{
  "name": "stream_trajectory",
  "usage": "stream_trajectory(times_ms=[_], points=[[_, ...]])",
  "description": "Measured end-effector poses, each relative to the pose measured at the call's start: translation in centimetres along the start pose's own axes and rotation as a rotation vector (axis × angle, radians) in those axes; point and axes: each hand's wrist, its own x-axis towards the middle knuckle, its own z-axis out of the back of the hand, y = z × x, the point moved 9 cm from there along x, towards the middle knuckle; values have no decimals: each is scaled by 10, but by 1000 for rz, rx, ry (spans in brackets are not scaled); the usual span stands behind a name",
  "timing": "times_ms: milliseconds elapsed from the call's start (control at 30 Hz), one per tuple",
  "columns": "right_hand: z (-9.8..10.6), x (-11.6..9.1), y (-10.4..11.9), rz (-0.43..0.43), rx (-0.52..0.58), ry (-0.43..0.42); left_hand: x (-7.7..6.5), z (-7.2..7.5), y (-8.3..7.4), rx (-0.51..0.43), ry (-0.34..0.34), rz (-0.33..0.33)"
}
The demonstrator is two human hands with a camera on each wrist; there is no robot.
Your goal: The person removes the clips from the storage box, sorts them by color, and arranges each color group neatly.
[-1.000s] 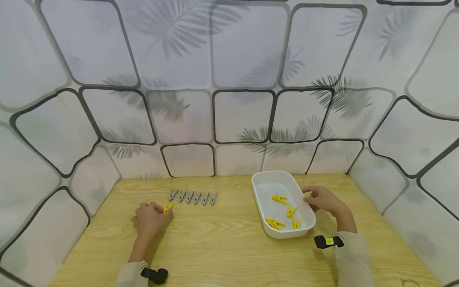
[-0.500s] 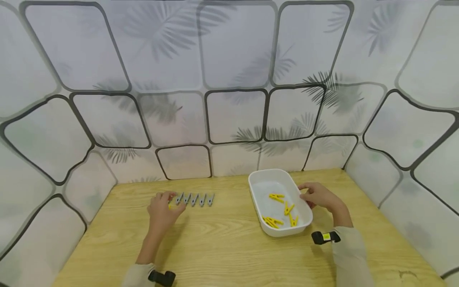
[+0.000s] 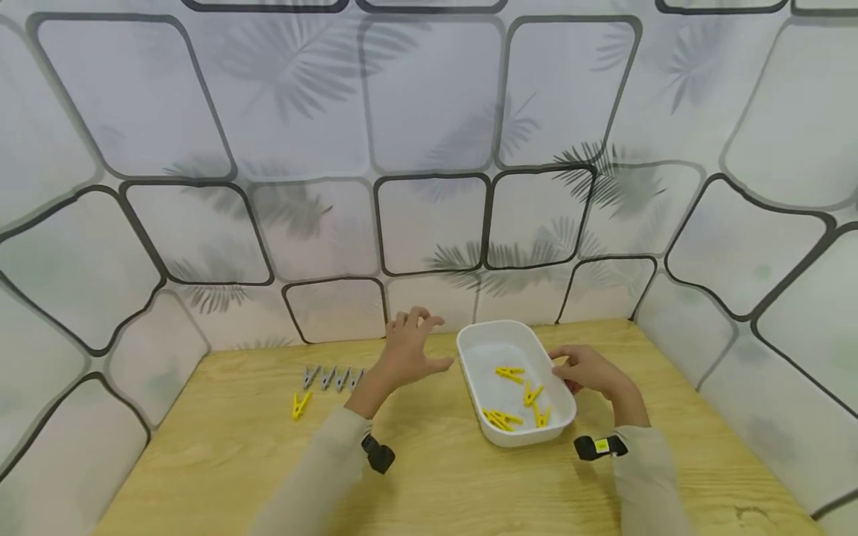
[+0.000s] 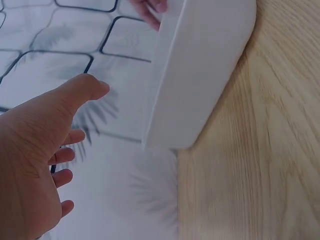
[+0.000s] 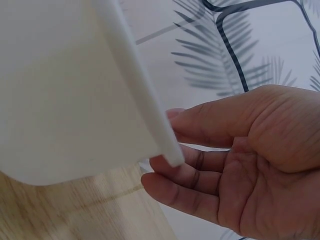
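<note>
My left hand (image 3: 409, 350) is raised just left of the white plastic tray (image 3: 504, 439), its thumb and fingers spread with nothing between them. In the left wrist view the bare palm faces the tray's outer wall (image 4: 205, 75), apart from it. My right hand (image 3: 593, 370) holds the tray's right rim. The right wrist view has the thumb on the rim (image 5: 145, 95) and fingers curled beneath it. Several yellow clothespins (image 3: 511, 374) lie inside the tray. On the table at the left, one yellow clothespin (image 3: 299, 406) lies in front of a row of grey clothespins (image 3: 326, 378).
The left forearm partly covers the right end of the grey row. A wooden table (image 3: 469, 491) carries everything. Patterned cloth walls (image 3: 436, 223) rise at its back and sides.
My left hand set the yellow clothespin down in front of the leftmost grey one, released it, and moved right towards the tray. My right hand stays on the tray's rim.
</note>
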Motion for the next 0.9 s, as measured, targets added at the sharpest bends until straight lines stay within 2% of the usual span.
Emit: stream_trajectory(times_ms=[100, 200, 367, 533, 633, 800, 900], points=[[-3, 0, 0, -3, 2, 0, 17, -21, -20, 33, 85, -43], [-3, -1, 0, -2, -11, -2, 29, -38, -37, 89, 140, -76], [-3, -3, -1, 4, -3, -10, 45, -67, -54, 187, 202, -112], [-2, -2, -3, 2, 3, -13, 55, -101, -58, 245, 280, -119], [-1, -1, -3, -1, 0, -18, 58, -116, -60, 267, 320, -115], [-1, 2, -1, 6, -1, -19, 58, -132, -60, 291, 360, -99], [-1, 2, 0, 8, -2, -20, 58, -137, -58, 311, 359, -83]])
